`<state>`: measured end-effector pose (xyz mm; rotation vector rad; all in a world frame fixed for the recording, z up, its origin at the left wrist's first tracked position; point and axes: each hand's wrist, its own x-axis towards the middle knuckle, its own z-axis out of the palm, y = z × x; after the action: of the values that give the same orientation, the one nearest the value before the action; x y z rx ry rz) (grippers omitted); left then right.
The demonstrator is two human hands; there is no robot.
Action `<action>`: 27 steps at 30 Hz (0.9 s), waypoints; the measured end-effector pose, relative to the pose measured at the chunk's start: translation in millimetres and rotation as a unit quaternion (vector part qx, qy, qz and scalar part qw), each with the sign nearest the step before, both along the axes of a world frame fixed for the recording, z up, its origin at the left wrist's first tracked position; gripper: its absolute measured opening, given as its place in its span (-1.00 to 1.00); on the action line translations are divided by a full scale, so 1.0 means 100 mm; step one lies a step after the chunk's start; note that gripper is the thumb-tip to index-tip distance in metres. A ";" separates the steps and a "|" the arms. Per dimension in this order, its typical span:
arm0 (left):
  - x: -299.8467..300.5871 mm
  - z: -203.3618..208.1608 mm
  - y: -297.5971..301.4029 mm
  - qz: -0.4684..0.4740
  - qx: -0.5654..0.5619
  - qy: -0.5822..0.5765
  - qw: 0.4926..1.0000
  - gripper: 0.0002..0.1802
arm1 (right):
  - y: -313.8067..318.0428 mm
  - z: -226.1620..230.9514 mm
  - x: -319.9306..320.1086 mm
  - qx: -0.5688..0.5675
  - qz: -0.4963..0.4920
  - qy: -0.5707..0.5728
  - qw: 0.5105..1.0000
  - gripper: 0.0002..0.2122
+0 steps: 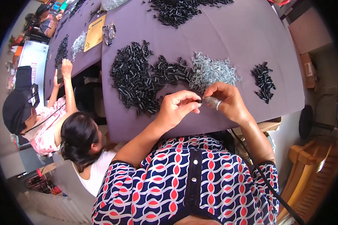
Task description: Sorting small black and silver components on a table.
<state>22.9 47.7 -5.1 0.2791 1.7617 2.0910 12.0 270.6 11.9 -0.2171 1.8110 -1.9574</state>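
Note:
My left hand is closed in a pinch on a small black tube at its fingertips. Just to the right, my right hand is also closed, its fingertips close to the tube; what they hold, if anything, is too small to make out. A grey wrapping covers one digit of that hand. Beyond my hands lies a heap of small clear pieces. To its left spreads a large pile of black tubes, joined to a smaller cluster. A separate little pile of black pieces lies at the right.
A dark cloth covers the table. More black pieces lie at the far side. Eyeglasses rest beside a yellow-brown board. Two people sit close at left, another farther off. A wooden chair stands at lower right.

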 end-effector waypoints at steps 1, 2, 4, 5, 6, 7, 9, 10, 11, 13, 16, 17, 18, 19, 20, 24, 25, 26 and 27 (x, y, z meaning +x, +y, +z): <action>0.01 0.02 0.01 -0.002 0.018 0.011 1.000 -0.81 | 0.01 0.00 0.03 -0.016 -0.013 0.008 1.000 -0.83; 0.02 0.04 0.00 -0.003 0.016 0.010 1.000 -0.81 | 0.01 0.00 0.05 -0.032 -0.025 0.016 0.999 -0.84; 0.02 0.07 -0.01 0.000 0.000 0.027 1.000 -0.81 | 0.01 0.02 0.07 -0.039 -0.031 0.031 0.998 -0.84; 0.02 0.06 -0.01 0.000 -0.001 0.026 1.000 -0.81 | 0.01 0.02 0.07 -0.044 -0.036 0.046 0.997 -0.84; 0.01 0.04 -0.01 0.000 0.001 0.025 1.000 -0.81 | 0.01 0.00 0.07 -0.044 -0.036 0.045 0.997 -0.84; 0.02 0.03 -0.01 -0.001 0.002 0.030 1.000 -0.81 | 0.00 0.00 0.08 -0.020 -0.041 0.063 0.997 -0.84; 0.05 0.02 -0.01 0.007 0.005 0.024 1.000 -0.82 | -0.01 0.01 0.12 0.003 -0.047 0.086 0.995 -0.84; 0.03 -0.01 -0.01 0.015 0.008 0.011 1.000 -0.83 | -0.03 0.02 0.11 0.073 -0.044 0.121 0.989 -0.84; 0.01 -0.03 -0.03 0.014 0.006 0.014 1.000 -0.83 | -0.05 0.02 0.10 0.143 -0.042 0.155 0.977 -0.84; -0.02 -0.07 -0.05 0.057 -0.012 -0.026 0.998 -0.85 | -0.09 0.02 0.05 0.177 -0.037 0.205 0.962 -0.80; -0.02 -0.12 -0.10 0.080 -0.003 -0.053 0.995 -0.85 | -0.15 -0.01 0.03 0.264 -0.021 0.312 0.912 -0.77; -0.02 -0.12 -0.09 0.072 -0.007 -0.049 0.996 -0.85 | -0.15 0.00 0.03 0.264 -0.023 0.316 0.911 -0.77; -0.02 -0.15 -0.07 0.070 -0.007 -0.045 0.996 -0.85 | -0.14 0.01 0.03 0.282 -0.011 0.318 0.905 -0.78; -0.03 -0.17 -0.06 0.068 -0.007 -0.041 0.997 -0.85 | -0.14 0.02 0.02 0.299 0.001 0.319 0.899 -0.79; -0.02 -0.18 -0.05 0.065 -0.007 -0.040 0.997 -0.84 | -0.14 0.05 0.00 0.301 -0.002 0.322 0.898 -0.79; -0.02 -0.20 -0.05 0.070 -0.007 -0.036 0.997 -0.84 | -0.18 0.45 -0.04 0.170 0.011 0.299 0.939 -0.83; -0.02 -0.22 -0.08 0.070 -0.009 -0.027 0.997 -0.84 | -0.21 0.66 -0.02 0.068 0.059 0.285 0.954 -0.84; -0.02 -0.19 -0.09 0.072 -0.021 -0.019 0.997 -0.84 | -0.21 0.88 0.02 -0.030 0.110 0.249 0.962 -0.81; -0.01 -0.19 -0.13 0.077 -0.025 -0.027 0.996 -0.84 | -0.23 1.11 0.06 -0.108 0.168 0.175 0.964 -0.75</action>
<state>22.0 34.9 -24.1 0.0721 1.8537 2.1328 18.4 247.6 122.8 -0.9299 1.6210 -1.9508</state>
